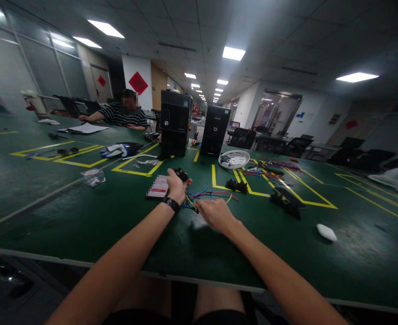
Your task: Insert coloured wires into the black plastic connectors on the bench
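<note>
My left hand (175, 187), with a black wristband, is closed around a small black block-like part (181, 174) whose exact kind I cannot make out. Red, blue and yellow-green wires (215, 193) spread out to its right, between my hands. My right hand (216, 214) is closed in a pinch at the near end of these wires, its fingertips at a thin wire. Partly behind my left hand lies a flat item with a white and red label (157, 186), its print blurred. Several similar black parts (236, 186) lie farther right on the green table (134, 234).
Two black computer towers (175, 124) stand at the back. Near them are a white round basket (234, 159) and a loose wire pile (273, 169). A white case (326, 232) lies right, a small clear bag (93, 177) left. Another person (127, 113) sits across the table.
</note>
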The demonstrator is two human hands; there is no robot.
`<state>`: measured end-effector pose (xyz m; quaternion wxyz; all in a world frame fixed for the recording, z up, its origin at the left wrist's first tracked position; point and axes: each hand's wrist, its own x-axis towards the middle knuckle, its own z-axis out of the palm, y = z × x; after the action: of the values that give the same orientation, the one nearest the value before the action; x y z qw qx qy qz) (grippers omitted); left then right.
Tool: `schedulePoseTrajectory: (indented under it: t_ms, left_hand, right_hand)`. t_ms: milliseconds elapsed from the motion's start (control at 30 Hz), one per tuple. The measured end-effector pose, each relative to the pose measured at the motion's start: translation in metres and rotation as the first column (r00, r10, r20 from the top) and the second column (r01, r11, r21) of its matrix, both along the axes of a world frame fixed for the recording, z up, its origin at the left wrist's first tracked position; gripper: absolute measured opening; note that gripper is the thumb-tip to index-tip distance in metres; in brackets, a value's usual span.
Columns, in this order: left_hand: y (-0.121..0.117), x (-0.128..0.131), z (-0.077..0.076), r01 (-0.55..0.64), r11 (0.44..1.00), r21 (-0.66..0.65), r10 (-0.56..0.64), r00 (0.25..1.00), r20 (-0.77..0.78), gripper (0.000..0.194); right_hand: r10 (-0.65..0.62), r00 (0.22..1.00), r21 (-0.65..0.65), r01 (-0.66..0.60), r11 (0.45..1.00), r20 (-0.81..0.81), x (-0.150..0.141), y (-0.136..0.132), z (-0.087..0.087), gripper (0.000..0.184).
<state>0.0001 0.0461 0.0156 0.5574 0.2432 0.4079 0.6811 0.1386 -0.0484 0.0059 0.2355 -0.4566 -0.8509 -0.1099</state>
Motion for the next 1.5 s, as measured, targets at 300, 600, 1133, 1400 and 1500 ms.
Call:
schedulePoseTrajectory:
  t_ms: [300, 600, 1133, 1400, 1500]
  left_hand:
    - [-0.007, -0.007, 0.005, 0.044, 0.932, 0.359, -0.005, 0.994, -0.109, 0.038]
    - [-0.048, 0.036, -0.018, 0.552, 0.812, 0.187, -0.531, 0.833, -0.151, 0.054]
    - [-0.043, 0.005, -0.032, 0.540, 0.841, 0.038, 0.234, -0.299, -0.925, 0.057]
    - [-0.049, 0.000, -0.025, 0.565, 0.814, -0.133, 0.124, -0.393, -0.911, 0.062]
    - [-0.057, 0.004, -0.025, 0.597, 0.791, -0.134, 0.150, -0.403, -0.903, 0.059]
  right_hand:
    - [-0.092, 0.983, -0.031, 0.088, 0.996, -0.159, 0.009, 0.014, 0.000, 0.041]
    - [0.101, 0.959, 0.020, -0.099, 0.995, -0.263, 0.041, 0.017, 0.012, 0.060]
    - [-0.828, 0.550, -0.219, 0.825, 0.520, 0.107, 0.182, 0.045, -0.022, 0.063]
    - [-0.982, 0.188, -0.290, 0.939, 0.182, -0.010, 0.211, 0.026, -0.012, 0.059]
    - [-0.984, 0.173, -0.388, 0.910, 0.146, 0.036, 0.219, 0.020, -0.013, 0.053]
